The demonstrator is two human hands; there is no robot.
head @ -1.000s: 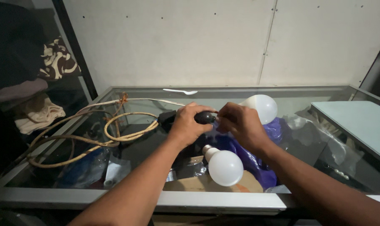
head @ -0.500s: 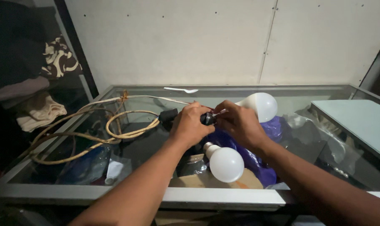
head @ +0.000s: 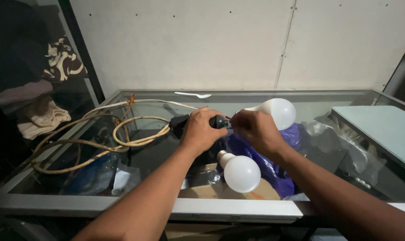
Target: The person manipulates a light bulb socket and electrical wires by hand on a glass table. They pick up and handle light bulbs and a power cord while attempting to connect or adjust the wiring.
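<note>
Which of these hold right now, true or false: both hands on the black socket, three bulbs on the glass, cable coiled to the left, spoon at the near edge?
1. Both the left hand and the right hand meet at the black socket. True.
2. Three bulbs lie on the glass top. False: two show, the near bulb and the far bulb.
3. The cable lies coiled left of the hands. True.
4. The white spoon lies at the near edge. False: it lies at the far edge by the wall.

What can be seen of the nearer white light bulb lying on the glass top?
The nearer bulb has a round, matte white globe and a silvery screw base. It is unlit and looks intact. It lies on its side on the glass top, base pointing up-left, below both hands and apart from them. Purple plastic lies right beside it.
</note>
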